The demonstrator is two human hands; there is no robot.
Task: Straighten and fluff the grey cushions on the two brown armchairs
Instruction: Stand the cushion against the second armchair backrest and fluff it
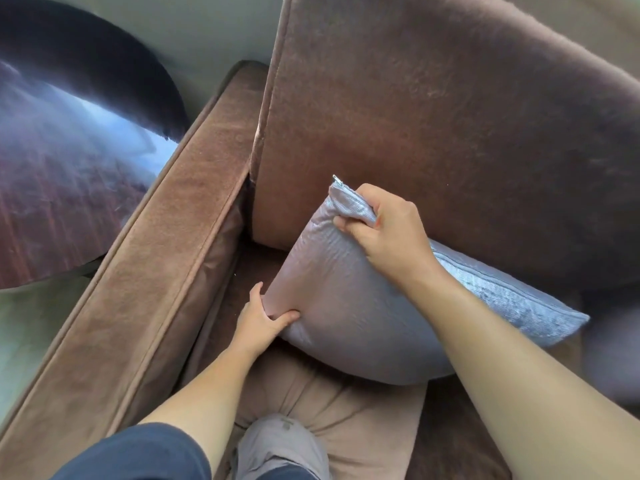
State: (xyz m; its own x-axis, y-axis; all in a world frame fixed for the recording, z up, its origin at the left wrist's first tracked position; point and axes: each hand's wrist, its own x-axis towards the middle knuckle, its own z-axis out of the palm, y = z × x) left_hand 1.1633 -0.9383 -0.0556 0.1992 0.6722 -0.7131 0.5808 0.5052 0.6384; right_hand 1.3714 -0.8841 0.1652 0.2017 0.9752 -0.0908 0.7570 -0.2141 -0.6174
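A shiny grey cushion (349, 317) stands tilted on the seat of a brown armchair (433, 133), leaning against its back. My right hand (388, 233) pinches the cushion's top edge near the zipper corner. My left hand (258, 322) grips the cushion's lower left corner, thumb pressed into the fabric. Both forearms reach in from the bottom of the view, and my right arm hides part of the cushion's front.
The chair's left armrest (156, 271) runs diagonally beside the seat. A beige seat pad (363, 420) lies under the cushion, with my knee (282, 445) pressing on it. A dark round table (69, 168) stands left of the chair.
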